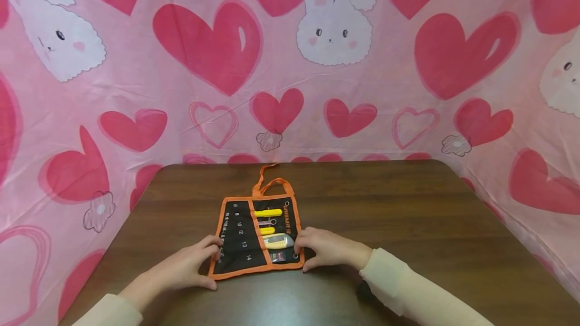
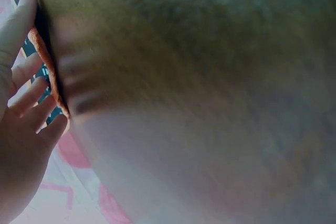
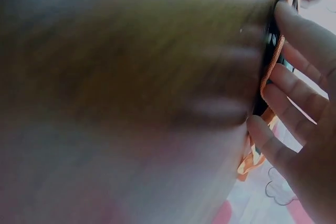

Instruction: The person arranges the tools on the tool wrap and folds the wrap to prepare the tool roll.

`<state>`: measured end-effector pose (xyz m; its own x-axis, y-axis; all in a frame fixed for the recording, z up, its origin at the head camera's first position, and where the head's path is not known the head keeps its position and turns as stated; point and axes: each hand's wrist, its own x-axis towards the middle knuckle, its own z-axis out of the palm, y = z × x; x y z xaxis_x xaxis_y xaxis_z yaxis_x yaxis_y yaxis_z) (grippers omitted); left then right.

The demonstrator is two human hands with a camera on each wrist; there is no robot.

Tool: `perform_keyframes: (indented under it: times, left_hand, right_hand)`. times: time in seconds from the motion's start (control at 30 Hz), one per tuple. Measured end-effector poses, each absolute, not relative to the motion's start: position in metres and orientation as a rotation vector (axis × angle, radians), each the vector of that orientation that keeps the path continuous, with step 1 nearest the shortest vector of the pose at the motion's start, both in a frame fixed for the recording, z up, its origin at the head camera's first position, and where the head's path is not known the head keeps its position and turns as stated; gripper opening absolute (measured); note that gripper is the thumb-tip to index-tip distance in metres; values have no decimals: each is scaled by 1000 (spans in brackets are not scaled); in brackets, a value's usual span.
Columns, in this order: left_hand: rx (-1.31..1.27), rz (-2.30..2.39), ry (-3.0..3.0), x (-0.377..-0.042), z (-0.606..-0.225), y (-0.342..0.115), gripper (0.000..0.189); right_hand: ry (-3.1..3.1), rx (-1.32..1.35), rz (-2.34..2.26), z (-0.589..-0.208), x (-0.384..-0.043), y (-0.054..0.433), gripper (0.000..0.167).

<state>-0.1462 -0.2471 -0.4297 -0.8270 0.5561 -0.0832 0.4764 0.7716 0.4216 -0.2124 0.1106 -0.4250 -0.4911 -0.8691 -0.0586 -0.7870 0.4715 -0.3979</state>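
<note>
A black tool pouch (image 1: 235,235) with orange edging lies unrolled on the table, white size numbers printed on its left half. Its right half holds yellow-handled tools (image 1: 269,213), a small ring-ended metal tool (image 1: 267,223), a larger yellow-and-grey handle (image 1: 278,241) and a small dark packet (image 1: 278,256). My left hand (image 1: 190,263) rests its fingers on the pouch's left edge, thumb by the lower left corner. At the opposite edge, my right hand (image 1: 328,248) touches with loosely bent fingers, thumb near the lower right corner. Both wrist views show spread fingers along the orange border (image 3: 272,66).
Orange straps (image 1: 272,182) extend from the pouch's far edge across the brown wooden table (image 1: 385,205). A pink cloth (image 1: 281,74) with hearts and rabbits hangs behind and along the sides. Below the right cuff is a dark round object (image 1: 364,291).
</note>
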Motion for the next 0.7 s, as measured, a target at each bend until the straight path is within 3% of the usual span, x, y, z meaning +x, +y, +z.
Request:
perform_keyframes:
  times: [0.33, 0.7]
  left_hand:
    - [823, 583, 2729, -145, -429, -246, 22]
    - [1027, 654, 2842, -143, -431, -248, 21]
  right_hand:
    - [2503, -1638, -373, -425, -208, 110, 14]
    - [2464, -1666, -538, -421, -209, 113, 4]
